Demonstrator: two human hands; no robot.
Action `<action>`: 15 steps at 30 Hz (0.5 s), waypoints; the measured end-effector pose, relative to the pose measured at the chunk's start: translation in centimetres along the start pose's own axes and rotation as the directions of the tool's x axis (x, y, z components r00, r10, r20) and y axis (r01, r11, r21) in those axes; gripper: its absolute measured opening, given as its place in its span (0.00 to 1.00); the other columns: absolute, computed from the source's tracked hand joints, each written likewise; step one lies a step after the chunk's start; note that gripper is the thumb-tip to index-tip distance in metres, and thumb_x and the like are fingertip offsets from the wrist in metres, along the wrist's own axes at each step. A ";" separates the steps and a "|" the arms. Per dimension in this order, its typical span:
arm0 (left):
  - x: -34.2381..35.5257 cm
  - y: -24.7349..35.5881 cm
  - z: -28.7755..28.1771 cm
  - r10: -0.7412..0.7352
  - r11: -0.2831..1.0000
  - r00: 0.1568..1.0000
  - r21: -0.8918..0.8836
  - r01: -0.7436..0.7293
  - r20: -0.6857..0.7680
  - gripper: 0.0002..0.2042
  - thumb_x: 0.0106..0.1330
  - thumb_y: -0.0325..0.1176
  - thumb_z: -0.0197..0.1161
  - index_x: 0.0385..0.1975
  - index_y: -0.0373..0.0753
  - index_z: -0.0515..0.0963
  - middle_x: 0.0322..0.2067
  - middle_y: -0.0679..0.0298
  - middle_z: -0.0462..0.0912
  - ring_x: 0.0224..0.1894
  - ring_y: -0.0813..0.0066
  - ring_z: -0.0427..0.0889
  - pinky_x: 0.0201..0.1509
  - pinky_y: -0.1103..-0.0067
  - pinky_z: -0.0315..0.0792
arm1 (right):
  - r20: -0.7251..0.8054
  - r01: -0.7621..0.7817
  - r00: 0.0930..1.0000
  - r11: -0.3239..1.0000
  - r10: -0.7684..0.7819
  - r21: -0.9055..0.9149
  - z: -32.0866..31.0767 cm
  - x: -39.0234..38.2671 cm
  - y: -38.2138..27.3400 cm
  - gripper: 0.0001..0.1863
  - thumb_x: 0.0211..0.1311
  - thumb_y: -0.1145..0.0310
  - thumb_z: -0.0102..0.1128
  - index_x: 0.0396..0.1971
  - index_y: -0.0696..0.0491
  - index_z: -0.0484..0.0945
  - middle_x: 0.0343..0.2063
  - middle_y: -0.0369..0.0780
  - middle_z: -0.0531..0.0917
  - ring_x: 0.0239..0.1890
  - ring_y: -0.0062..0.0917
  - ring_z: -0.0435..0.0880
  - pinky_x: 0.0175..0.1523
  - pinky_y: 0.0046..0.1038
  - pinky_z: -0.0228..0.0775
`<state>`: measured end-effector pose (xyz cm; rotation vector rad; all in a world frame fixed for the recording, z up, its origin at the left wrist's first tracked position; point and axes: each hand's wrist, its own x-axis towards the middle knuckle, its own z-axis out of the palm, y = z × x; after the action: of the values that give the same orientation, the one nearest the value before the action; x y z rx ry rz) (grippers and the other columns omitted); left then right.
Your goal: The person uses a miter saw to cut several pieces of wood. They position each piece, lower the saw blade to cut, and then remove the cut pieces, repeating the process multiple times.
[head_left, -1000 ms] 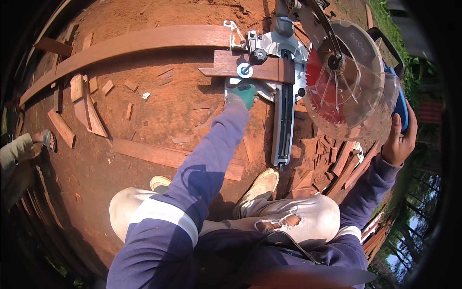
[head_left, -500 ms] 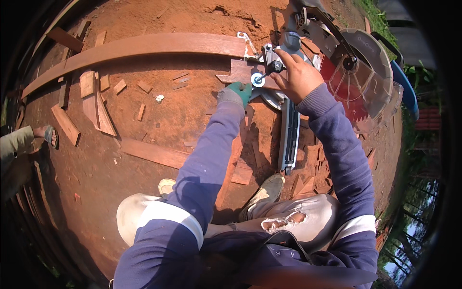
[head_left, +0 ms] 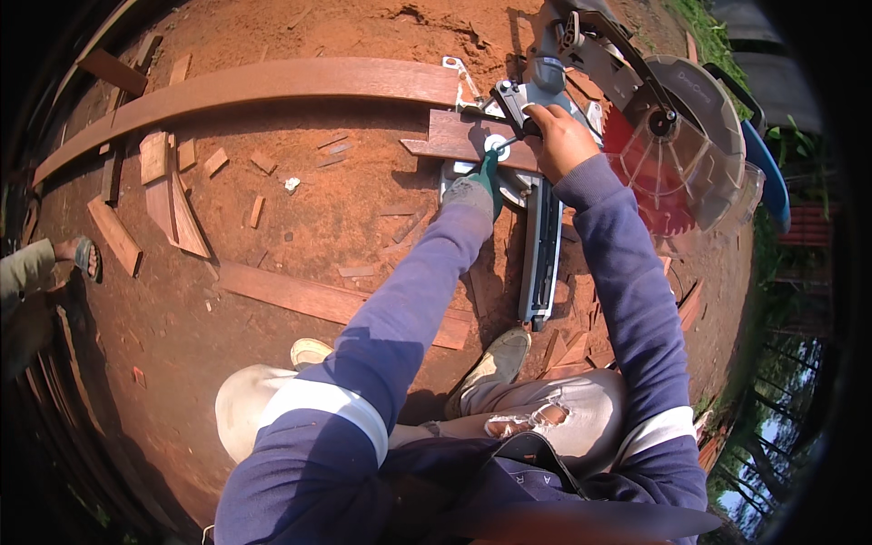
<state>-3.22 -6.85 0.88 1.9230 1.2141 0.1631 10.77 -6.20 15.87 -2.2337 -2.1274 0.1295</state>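
A mitre saw with a red blade (head_left: 649,173) and clear guard stands on the ground ahead of me. Its screw clamp (head_left: 511,98) leans over a short reddish wooden board (head_left: 454,133) lying on the saw's base. My right hand (head_left: 565,141), bare, is closed around the clamp's black knob. In a green glove, my left hand (head_left: 487,179) reaches up to the clamp's round white pad (head_left: 495,144), its fingers closed at the pad and screw. The glove partly hides the board's near edge.
A long plank (head_left: 272,84) runs left from the saw's fence. Offcuts (head_left: 162,186) and another plank (head_left: 291,289) lie about the dirt ground. The saw's rail (head_left: 541,263) points toward my shoe (head_left: 495,363). Another person's sandalled foot (head_left: 87,258) stands at far left.
My left hand has moved right and up, from the board's near edge to the clamp pad. The clamp has tilted, and my right hand's fingers have closed round its knob.
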 end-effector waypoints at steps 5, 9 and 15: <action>0.3 0.6 -0.2 -0.004 0.998 1.000 0.059 0.004 0.016 0.23 0.76 0.34 0.46 0.70 0.44 0.67 0.46 0.47 0.87 0.50 0.48 0.86 0.53 0.58 0.80 | 0.126 -0.179 0.972 0.971 0.200 -0.157 -0.7 1.2 -0.4 0.19 0.67 0.58 0.65 0.47 0.58 0.79 0.37 0.52 0.85 0.42 0.49 0.86 0.49 0.44 0.79; -0.1 0.7 -1.2 0.009 0.991 0.999 0.135 -0.016 0.052 0.23 0.75 0.32 0.47 0.69 0.43 0.68 0.46 0.49 0.88 0.49 0.51 0.87 0.51 0.61 0.81 | 0.128 -0.178 0.969 0.957 0.211 -0.228 -1.3 1.0 -0.7 0.27 0.74 0.46 0.55 0.43 0.60 0.79 0.33 0.54 0.86 0.41 0.49 0.87 0.48 0.44 0.79; -0.4 1.4 -1.7 -0.007 0.992 0.998 0.130 -0.002 0.065 0.25 0.74 0.30 0.48 0.71 0.45 0.67 0.47 0.49 0.87 0.49 0.52 0.88 0.51 0.61 0.81 | 0.119 -0.133 0.979 0.962 0.165 -0.238 -1.7 0.8 -0.6 0.29 0.74 0.43 0.53 0.45 0.58 0.78 0.34 0.53 0.87 0.41 0.49 0.88 0.48 0.45 0.80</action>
<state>-3.34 -6.49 3.07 2.0227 1.2090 0.0199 10.41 -5.34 17.64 -2.5893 -2.1359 0.0477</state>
